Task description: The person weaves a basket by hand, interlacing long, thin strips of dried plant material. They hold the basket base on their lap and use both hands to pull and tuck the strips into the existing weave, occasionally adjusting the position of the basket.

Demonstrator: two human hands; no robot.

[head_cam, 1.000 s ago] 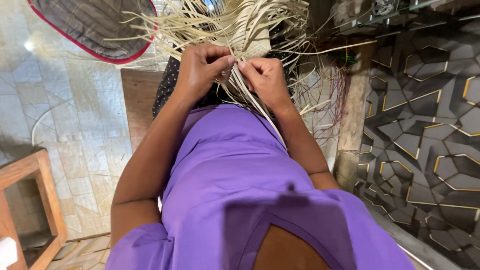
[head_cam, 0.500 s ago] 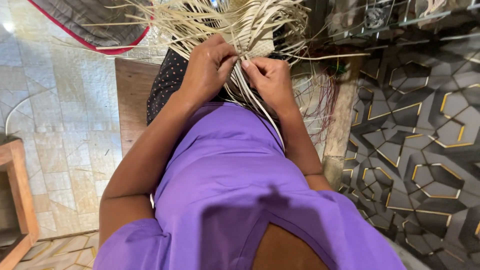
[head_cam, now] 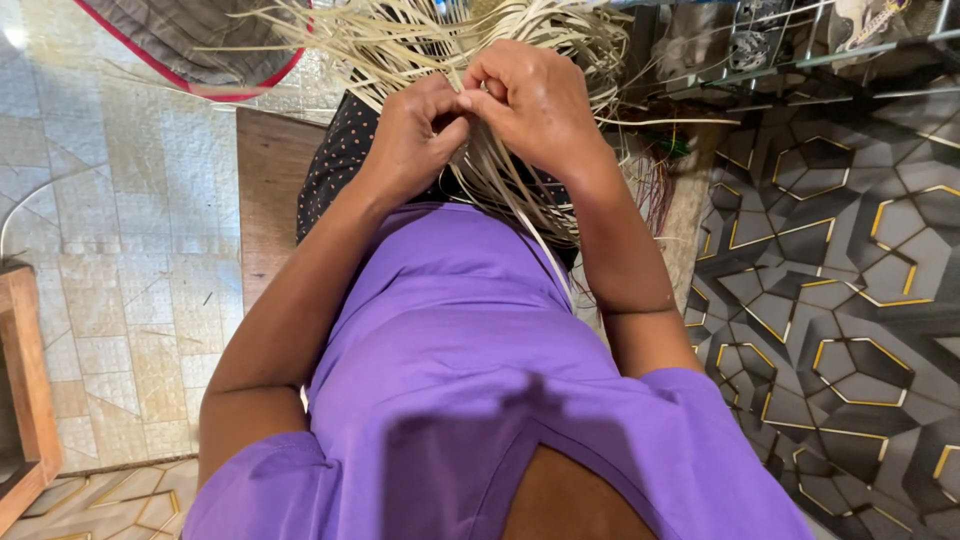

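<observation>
Here, left hand (head_cam: 415, 135) and right hand (head_cam: 530, 100) pinching pale straw strips (head_cam: 500, 185), thumbs touching.

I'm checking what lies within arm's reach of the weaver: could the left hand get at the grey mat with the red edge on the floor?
Probably yes, with a stretch. The left hand pinches the pale straw strips; the grey mat lies ahead to its left, with only loose strands between.

A grey mat (head_cam: 180, 40) edged in red is seen at the top left, laid on a pale tiled floor (head_cam: 120, 230). A wooden frame (head_cam: 25, 390) is cut off by the left edge. At the right, a dark floor covering (head_cam: 850, 290) with gold-lined geometric shapes is spread.
</observation>
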